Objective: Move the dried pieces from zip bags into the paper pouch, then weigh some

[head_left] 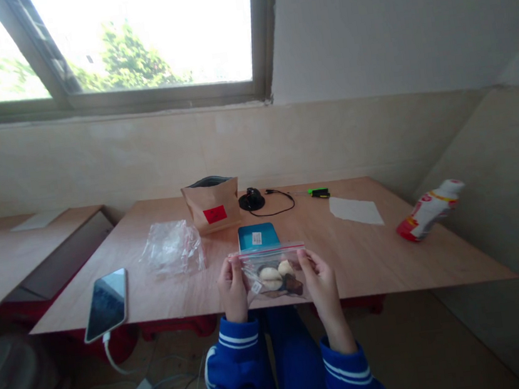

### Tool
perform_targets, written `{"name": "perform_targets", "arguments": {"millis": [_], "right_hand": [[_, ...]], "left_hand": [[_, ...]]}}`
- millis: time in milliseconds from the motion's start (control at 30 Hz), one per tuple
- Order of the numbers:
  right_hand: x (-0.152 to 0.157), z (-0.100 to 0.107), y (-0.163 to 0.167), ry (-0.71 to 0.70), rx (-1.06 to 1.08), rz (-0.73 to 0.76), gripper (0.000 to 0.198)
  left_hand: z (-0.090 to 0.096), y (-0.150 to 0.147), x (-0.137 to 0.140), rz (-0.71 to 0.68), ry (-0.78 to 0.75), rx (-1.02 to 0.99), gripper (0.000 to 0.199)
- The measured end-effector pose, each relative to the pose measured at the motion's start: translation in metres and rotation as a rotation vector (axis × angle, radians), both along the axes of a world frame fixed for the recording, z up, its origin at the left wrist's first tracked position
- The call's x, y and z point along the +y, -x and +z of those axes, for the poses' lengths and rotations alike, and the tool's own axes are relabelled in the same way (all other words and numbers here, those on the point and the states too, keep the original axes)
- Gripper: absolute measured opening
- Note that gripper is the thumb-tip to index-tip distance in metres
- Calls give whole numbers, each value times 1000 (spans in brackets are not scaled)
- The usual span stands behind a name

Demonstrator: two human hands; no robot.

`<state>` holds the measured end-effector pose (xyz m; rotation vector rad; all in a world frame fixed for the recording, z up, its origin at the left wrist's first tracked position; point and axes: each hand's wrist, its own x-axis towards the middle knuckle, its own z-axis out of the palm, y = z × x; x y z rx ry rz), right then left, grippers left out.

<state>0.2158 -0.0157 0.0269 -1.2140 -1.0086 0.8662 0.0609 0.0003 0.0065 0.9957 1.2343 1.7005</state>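
Observation:
A clear zip-lock bag (277, 285) with a red strip along its top is stretched between my two hands at the table's front edge. Several pale, rounded pieces (271, 277) and some dark brown ones (293, 284) show through the plastic, with a small white label at the lower left. My left hand (233, 287) pinches the bag's upper left corner. At the upper right corner, my right hand (320, 278) grips it between thumb and fingers. Just behind the bag lies a flat blue object (257, 235) with a white sticker, partly covered by the bag.
Beyond it stands an open brown paper pouch (212, 206). Clear plastic bags (171, 248) and a phone (107, 301) on a white cable lie leftward. A black round-based device (252, 199), a screwdriver (318, 193), white paper (355, 210) and a bottle (429, 211) sit behind and rightward.

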Motion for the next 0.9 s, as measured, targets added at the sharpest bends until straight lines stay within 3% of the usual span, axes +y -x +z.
{"name": "perform_targets", "arguments": {"millis": [200,567,700,900], "right_hand": [[3,4,-1,-41,138,-28,35],[11,14,-6,-185,97,-126,26],[19,15,-6,-176,91,-72,28],[25,14,-7,-178,-38,-109,35]], "left_hand": [[7,7,-4,-156,-28,-27,45],[30,15,3,0,-142,244,31],[40,12,13,35,-195,203,31],[43,14,24,-67,-167,95,35]]}}
